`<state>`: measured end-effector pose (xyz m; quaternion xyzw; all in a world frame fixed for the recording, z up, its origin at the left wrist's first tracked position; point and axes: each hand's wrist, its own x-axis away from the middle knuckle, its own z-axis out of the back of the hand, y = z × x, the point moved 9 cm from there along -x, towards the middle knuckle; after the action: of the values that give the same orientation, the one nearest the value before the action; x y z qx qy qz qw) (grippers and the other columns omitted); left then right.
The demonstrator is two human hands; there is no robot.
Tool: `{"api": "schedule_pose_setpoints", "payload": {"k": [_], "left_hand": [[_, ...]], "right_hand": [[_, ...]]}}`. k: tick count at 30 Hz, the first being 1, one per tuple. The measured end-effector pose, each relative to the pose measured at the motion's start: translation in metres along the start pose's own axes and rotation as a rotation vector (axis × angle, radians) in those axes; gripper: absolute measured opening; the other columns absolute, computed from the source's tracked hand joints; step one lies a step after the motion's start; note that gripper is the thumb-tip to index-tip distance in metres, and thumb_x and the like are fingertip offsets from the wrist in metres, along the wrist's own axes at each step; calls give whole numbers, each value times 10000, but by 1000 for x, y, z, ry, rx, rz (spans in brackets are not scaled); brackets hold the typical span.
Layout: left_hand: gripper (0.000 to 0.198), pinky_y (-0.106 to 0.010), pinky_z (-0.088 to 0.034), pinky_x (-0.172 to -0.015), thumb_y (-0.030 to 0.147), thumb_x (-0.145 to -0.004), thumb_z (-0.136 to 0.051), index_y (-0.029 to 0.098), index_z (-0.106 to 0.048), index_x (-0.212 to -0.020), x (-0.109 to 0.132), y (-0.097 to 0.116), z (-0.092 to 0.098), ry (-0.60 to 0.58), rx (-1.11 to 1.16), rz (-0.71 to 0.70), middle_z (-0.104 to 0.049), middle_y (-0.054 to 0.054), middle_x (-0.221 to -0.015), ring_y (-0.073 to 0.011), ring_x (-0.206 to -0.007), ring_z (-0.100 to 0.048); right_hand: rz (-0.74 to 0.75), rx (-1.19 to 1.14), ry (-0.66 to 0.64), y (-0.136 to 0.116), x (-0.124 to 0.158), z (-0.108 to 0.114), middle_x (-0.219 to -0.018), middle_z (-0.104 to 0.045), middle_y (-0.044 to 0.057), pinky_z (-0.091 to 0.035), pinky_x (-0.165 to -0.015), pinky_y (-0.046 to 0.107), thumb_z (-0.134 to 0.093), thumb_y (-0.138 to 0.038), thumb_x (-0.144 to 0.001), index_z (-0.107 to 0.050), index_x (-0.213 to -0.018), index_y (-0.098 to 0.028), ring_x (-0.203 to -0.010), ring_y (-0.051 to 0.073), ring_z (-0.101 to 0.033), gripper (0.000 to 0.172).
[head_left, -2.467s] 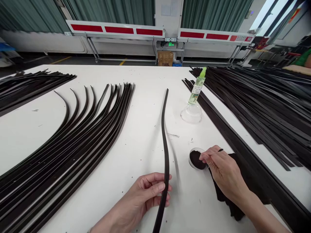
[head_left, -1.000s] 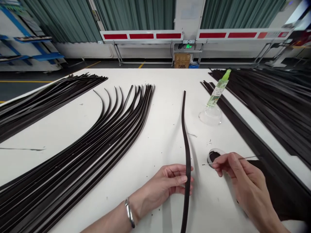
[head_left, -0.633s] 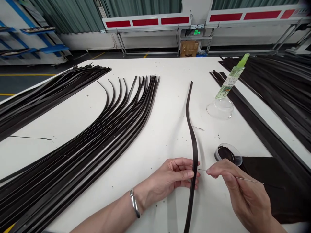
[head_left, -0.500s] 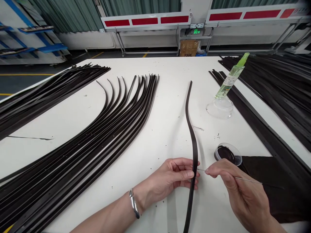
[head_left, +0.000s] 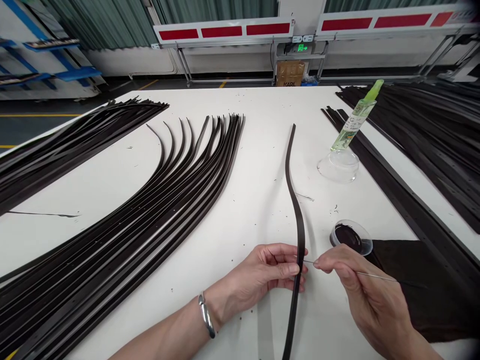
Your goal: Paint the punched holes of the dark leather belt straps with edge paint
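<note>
Black leather strap (head_left: 300, 235) pinched firmly in the left hand (head_left: 273, 267); right hand (head_left: 369, 300) closes tightly on a thin metal rod (head_left: 375, 275), its tip just beside the strap's edge.

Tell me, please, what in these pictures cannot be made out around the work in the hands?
All in the head view:
Lower end of the flexible dark strip: cut off by the bottom edge.
Tip of the thin metal rod in the right hand: too fine to tell whether it touches the strip.
Label on the green-capped clear bottle: too small to read.
Dark contents of the round clear dish: too small to identify.
</note>
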<state>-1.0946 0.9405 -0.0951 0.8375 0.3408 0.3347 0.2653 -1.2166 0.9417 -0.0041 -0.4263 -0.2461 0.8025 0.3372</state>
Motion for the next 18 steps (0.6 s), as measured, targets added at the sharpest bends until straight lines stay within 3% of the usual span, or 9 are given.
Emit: {"api": "schedule_pose_setpoints", "payload": {"k": [12,18], "left_hand": [[314,-373,-488,-800,277,-764,-754,170,-697,-1054,-1,2,0,4,-5,-28,-687,-87,-973,-170,-758,-641],[292,-322,-491,-751,274,-779,-742,173,-701,-1050,-1,4,-2,2,-14,-37,-686,-77,-948,-159,-745,-638]], "right_hand": [[150,46,3,-15,-3,-4,-882,-672,71,-526,-727,326,-455,48,-868,-564,-1076,-160,-845,173,-643,314],[135,66,17,-15,-2,-3,-863,-681,62,-540,-715,334,-463,11,-882,-573,-1081,-177,-843,187,-660,295]]}}
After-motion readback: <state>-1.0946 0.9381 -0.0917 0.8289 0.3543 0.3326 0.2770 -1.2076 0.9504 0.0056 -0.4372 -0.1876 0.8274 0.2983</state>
